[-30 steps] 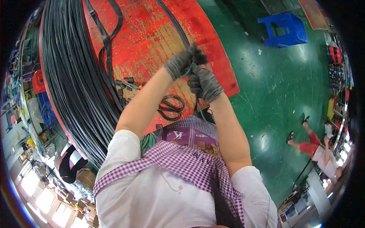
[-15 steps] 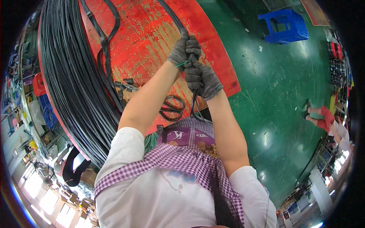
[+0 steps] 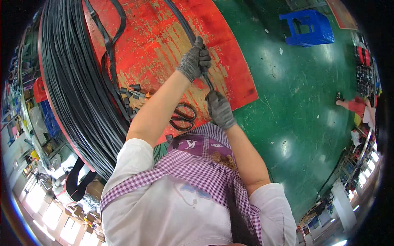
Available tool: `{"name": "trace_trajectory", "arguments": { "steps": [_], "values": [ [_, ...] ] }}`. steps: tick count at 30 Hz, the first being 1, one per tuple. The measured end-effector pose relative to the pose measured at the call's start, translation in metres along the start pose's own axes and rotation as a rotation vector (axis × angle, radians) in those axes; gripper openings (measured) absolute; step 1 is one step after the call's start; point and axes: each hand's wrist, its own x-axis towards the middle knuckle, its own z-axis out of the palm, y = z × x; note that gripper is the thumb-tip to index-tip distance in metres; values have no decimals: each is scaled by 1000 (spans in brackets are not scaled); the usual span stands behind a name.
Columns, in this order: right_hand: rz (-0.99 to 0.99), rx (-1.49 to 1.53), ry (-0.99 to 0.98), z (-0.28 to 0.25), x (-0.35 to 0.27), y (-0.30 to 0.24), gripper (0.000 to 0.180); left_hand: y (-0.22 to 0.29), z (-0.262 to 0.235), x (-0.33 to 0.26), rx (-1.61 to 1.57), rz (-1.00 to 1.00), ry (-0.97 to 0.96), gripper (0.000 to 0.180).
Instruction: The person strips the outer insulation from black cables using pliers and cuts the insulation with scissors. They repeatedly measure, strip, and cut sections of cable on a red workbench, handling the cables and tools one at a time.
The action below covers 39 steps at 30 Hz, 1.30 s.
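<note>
A strand of black cables (image 3: 180,20) comes down from the top of the view over the worn red tabletop (image 3: 164,53). My left hand (image 3: 193,60), in a grey glove, is closed around it with the thumb pointing away from me. Closer to my body, my gloved right hand (image 3: 221,110) grips the same strand near its lower end. A short stretch of cable shows between the hands, slanting down to the right. Black-handled scissors (image 3: 183,117) lie below my left forearm, and their blades are hidden.
A thick bundle of long black cables (image 3: 69,82) runs along the table's left side. Several short black cylindrical pieces (image 3: 135,87) lie beside a small pliers-like tool (image 3: 138,94). On the green floor (image 3: 283,102) at right stands a blue stool (image 3: 308,28); another person (image 3: 357,107) is beyond.
My right hand has slid down the cables toward me, away from my left hand, which has shifted slightly down and left. The green tie seen between the hands no longer shows.
</note>
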Motion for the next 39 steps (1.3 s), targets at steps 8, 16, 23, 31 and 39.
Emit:
{"name": "trace_trajectory", "arguments": {
  "steps": [8,16,23,31,39],
  "values": [
    [261,145,-44,-2,43,-6,26,-14,-4,-7,173,-74,71,33],
    [-571,-440,81,1,50,30,21,4,7,13,21,161,255,31],
    [-225,-1033,28,0,67,-1,17,-16,5,11,117,135,371,35],
    [-436,-448,-169,-9,104,13,21,-24,4,-29,331,87,28,38],
    [309,275,-291,-4,89,-22,32,57,7,3,92,143,-56,40]
  ]
}}
